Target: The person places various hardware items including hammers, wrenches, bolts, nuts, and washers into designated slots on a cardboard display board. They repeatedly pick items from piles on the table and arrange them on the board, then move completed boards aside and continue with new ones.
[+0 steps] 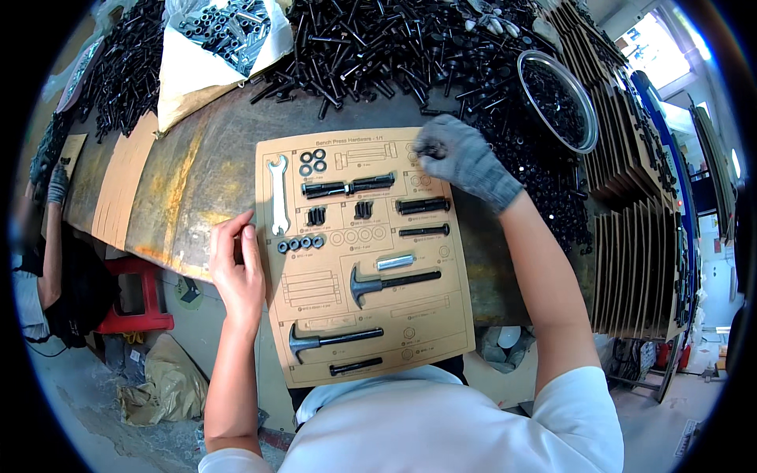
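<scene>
A brown cardboard hardware sheet (378,296) with printed outlines lies before me, its lower edge close to my body. My bare left hand (236,256) rests by its left edge, thumb and fingers apart, holding nothing. In a grey knit glove, my right hand (465,162) is closed over the sheet's upper right corner. Something small and dark shows at its fingertips, too hidden to name. On the sheet are an open-end wrench (278,195), washers (313,162), nuts (301,244), black bolts (348,185), a silver tube (395,262) and two T-shaped black pins (394,280).
Heaps of black bolts (363,47) cover the table's far side. A white sack of silver hardware (209,87) stands far left, a clear round tub (591,118) far right. Stacked cardboard sheets (639,268) line the right. Another person's gloved hand (57,184) is at far left, near a red stool (138,292).
</scene>
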### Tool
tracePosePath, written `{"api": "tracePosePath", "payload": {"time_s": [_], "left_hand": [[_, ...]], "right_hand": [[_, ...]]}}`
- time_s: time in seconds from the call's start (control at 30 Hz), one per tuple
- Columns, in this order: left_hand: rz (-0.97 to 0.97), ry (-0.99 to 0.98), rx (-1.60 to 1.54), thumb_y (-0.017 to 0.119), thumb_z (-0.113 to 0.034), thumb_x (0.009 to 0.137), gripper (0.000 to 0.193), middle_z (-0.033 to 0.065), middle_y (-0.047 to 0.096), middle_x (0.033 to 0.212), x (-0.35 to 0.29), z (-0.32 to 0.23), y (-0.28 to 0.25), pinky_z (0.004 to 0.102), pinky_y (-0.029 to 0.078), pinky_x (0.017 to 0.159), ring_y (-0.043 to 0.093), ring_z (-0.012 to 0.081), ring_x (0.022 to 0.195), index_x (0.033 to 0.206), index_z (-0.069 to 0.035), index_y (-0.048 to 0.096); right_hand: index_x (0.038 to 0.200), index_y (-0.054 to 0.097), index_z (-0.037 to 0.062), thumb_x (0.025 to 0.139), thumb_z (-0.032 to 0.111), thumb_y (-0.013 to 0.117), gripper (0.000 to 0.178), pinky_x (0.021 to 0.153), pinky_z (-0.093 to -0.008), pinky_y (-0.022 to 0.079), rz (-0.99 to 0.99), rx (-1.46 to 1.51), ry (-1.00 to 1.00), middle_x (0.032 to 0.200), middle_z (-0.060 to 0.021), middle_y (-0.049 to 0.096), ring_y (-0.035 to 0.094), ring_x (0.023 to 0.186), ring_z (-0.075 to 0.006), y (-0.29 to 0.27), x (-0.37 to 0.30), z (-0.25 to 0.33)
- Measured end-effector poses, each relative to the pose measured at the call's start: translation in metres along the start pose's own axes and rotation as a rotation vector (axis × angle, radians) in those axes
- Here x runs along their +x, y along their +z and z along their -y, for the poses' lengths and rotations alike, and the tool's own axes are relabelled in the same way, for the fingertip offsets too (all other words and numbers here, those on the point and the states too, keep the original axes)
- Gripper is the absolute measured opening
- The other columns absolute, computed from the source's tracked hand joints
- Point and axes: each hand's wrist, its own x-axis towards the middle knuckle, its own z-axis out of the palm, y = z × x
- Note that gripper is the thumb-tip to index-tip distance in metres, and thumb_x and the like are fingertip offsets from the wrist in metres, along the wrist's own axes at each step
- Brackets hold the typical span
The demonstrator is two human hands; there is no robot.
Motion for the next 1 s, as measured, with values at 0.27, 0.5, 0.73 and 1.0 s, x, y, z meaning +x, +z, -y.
{"api": "tracePosePath", "payload": {"time_s": [0.27,0.5,0.73,1.0], "left_hand": [[-0.022,0.059,0.103,0.063,0.000,0.095,0.014,0.0142,0.067,0.098,-0.005,-0.002,0.004,0.0348,0.052,0.082,0.065,0.0265,0.090,0.108,0.000,0.069],[0.000,0.124,0.117,0.063,0.001,0.095,0.014,0.0141,0.067,0.098,-0.004,0.000,0.004,0.0344,0.052,0.082,0.064,0.0264,0.089,0.108,0.001,0.068],[-0.037,-0.132,-0.176,0.057,-0.005,0.102,0.015,0.0076,0.061,0.102,0.001,-0.005,-0.014,0.0268,0.049,0.082,0.060,0.0154,0.092,0.112,0.002,0.067],[0.755,0.498,-0.133,0.067,-0.007,0.091,0.028,0.0132,0.063,0.116,0.019,-0.167,0.130,0.0397,0.052,0.092,0.063,0.0335,0.107,0.118,-0.005,0.065]], "right_hand": [[0.111,0.069,0.0048,0.082,0.004,0.078,0.031,0.102,-0.0350,0.051,0.395,0.312,0.130,0.110,-0.0056,0.064,0.062,0.109,-0.0182,0.006,0.031,-0.028],[0.129,0.063,0.0085,0.083,0.011,0.080,0.050,0.105,-0.0376,0.051,0.390,0.269,0.151,0.121,-0.0070,0.064,0.061,0.118,-0.0215,0.003,0.027,-0.026],[0.124,0.066,0.0053,0.092,0.011,0.070,0.033,0.096,-0.0350,0.054,-0.388,0.263,0.320,0.116,-0.0083,0.070,0.069,0.104,-0.0229,-0.061,-0.070,0.016],[0.123,0.066,0.0069,0.088,0.009,0.069,0.035,0.098,-0.0401,0.052,-0.446,-0.126,0.656,0.119,-0.0149,0.067,0.065,0.110,-0.0315,-0.037,-0.233,-0.005]]}}
